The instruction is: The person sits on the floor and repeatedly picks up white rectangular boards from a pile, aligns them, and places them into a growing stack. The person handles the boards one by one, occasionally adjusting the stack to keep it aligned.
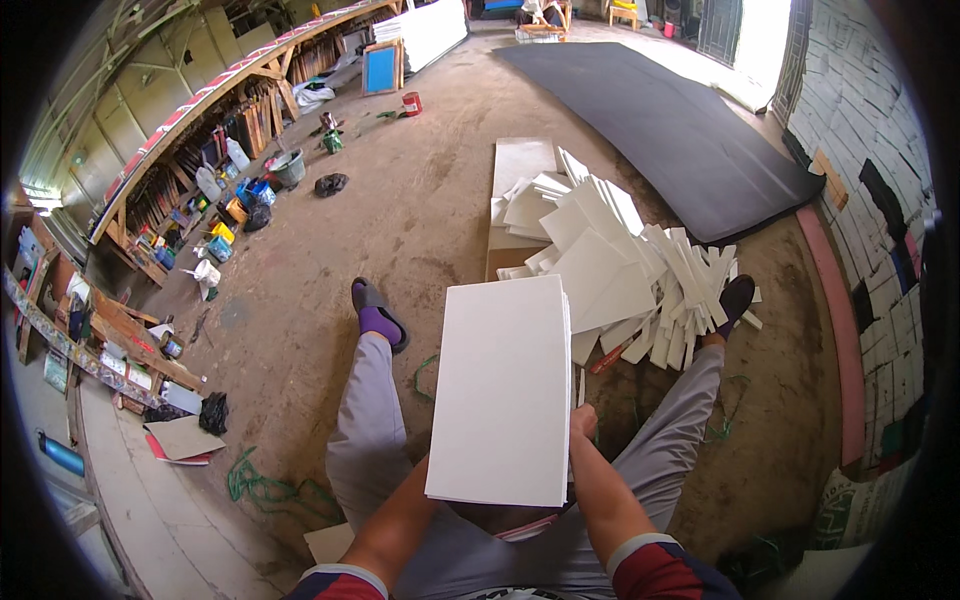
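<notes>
A stack of white rectangular sheets (pixel 503 390) stands out in front of me between my legs, its edges nearly lined up. My left forearm (pixel 402 520) reaches behind the stack's lower left side, which hides my left hand. Close by the stack's right edge, my right hand (pixel 583 421) is closed, its fingers curled. A thin pale strip (pixel 581 386) shows just above it; I cannot make out whether the hand holds it. Beyond the stack lies a loose pile of white sheets and narrow strips (pixel 610 250), with a red-handled tool (pixel 608 358) at its near edge.
My feet rest on the brown floor, the right foot (pixel 737 300) beside the pile. A large black sheet (pixel 670 130) lies far right. Paint cans and buckets (pixel 288 168) line the left. Green string (pixel 265 482) is tangled near my left leg. A white-painted wall (pixel 870 200) stands right.
</notes>
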Action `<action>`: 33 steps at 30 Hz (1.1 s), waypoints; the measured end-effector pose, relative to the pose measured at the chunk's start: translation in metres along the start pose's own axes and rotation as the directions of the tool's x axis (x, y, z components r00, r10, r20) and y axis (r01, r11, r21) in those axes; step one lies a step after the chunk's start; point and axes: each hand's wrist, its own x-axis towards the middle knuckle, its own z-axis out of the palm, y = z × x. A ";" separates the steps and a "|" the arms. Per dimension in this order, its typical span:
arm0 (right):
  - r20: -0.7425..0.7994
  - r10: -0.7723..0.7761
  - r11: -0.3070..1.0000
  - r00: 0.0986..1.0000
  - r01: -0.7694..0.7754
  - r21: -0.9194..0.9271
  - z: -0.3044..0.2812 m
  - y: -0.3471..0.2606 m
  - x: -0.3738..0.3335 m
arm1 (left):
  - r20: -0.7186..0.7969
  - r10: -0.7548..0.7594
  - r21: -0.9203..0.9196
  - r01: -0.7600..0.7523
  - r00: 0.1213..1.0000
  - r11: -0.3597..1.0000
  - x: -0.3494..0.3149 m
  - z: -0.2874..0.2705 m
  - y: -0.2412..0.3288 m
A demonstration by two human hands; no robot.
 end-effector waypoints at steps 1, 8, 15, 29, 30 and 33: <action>-0.013 -0.022 1.000 1.000 0.022 -0.011 -0.003 -0.002 -0.004 | 0.001 0.002 -0.001 -0.002 1.000 1.000 0.000 -0.001 0.000; 0.172 -0.302 0.827 0.938 0.347 -0.442 -0.060 -0.007 -0.017 | 0.098 0.076 0.039 -0.080 0.992 0.996 0.010 -0.044 0.008; 0.366 -0.530 0.515 0.765 0.633 -0.578 -0.182 -0.030 -0.074 | 0.401 -0.123 0.506 -0.108 0.908 0.856 0.015 -0.154 0.065; 0.279 -0.807 0.281 0.521 0.753 -0.594 -0.287 -0.059 -0.200 | 0.388 -0.157 0.735 -0.202 0.908 0.647 -0.028 -0.224 0.257; 0.277 -0.809 0.271 0.518 0.747 -0.607 -0.295 -0.064 -0.209 | 0.369 -0.159 0.746 -0.189 0.916 0.639 -0.028 -0.227 0.269; 0.216 -0.819 0.319 0.531 0.735 -0.598 -0.310 -0.075 -0.230 | 0.363 -0.142 0.749 -0.197 0.921 0.633 -0.025 -0.214 0.297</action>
